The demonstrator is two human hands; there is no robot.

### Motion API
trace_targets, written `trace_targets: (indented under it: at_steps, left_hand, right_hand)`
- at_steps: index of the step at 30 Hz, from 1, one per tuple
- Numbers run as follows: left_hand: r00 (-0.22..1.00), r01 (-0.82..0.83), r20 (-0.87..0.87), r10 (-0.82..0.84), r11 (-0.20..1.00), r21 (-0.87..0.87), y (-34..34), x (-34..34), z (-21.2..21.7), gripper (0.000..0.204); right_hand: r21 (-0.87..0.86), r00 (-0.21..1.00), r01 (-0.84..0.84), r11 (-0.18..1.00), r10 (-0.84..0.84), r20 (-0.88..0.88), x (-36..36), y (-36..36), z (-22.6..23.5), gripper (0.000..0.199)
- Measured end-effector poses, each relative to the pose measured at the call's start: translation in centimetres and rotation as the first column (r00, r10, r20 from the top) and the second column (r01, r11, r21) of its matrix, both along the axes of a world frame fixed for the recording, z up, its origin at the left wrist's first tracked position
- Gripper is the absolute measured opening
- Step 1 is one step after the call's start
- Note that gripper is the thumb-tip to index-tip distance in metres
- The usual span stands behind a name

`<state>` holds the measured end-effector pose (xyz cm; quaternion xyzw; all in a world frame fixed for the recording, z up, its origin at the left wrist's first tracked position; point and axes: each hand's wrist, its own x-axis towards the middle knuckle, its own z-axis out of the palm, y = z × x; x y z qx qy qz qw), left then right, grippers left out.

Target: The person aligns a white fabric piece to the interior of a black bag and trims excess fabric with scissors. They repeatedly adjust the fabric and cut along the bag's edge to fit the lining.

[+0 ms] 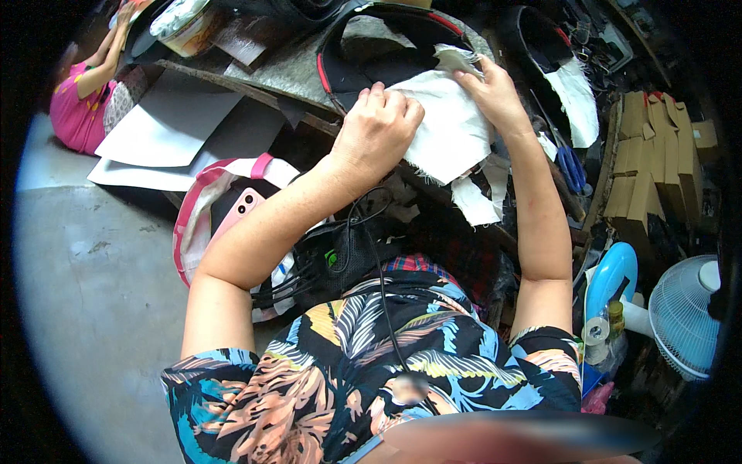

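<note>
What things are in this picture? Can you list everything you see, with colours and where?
White cloth: one, white, between the hands
Loops: two, black with red edging, top middle and top right
Hanging cloth: one, white, on the right loop
Table: one, grey, top
Bucket: one, pale, top left
Sheets: two, white, left
Bag: one, pink and white, left
Phone: one, pink, in the bag
Scissors: one pair, blue handles, right
Boxes: several, brown, right
Fan: one, white, lower right
Other person: one, pink top, top left
Dark clutter: too dim to count
Shirt: one, multicoloured, bottom
Left hand: one, bare, top middle
Right hand: one, bare, holding the cloth
</note>
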<state>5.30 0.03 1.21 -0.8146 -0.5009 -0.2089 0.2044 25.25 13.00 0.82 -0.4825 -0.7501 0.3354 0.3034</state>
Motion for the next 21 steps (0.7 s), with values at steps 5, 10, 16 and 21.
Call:
trace_targets:
  at_steps: [5,10,16,21]
  left_hand:
    - [0.976,0.124,0.175,-0.128,0.992,0.034,-0.6,-1.8,-0.9,0.023]
    - [0.938,0.120,0.314,-0.145,0.988,0.097,-0.7,-2.4,-1.5,0.034]
    - [0.777,0.013,0.628,0.037,0.997,-0.075,-0.2,-3.4,-1.2,0.042]
    - [0.986,0.008,0.169,0.007,0.996,-0.093,-0.2,-4.4,-0.5,0.038]
  right_hand:
    - [-0.013,0.997,-0.006,1.000,0.005,-0.073,0.1,0.2,-0.8,0.039]
    - [-0.047,0.996,0.000,0.999,-0.004,-0.090,0.4,0.0,-0.8,0.037]
    - [-0.011,0.995,-0.010,1.000,0.009,-0.095,0.4,-0.4,-0.5,0.037]
    - [-0.047,0.992,-0.023,0.999,0.017,-0.124,0.5,-0.5,-0.3,0.037]
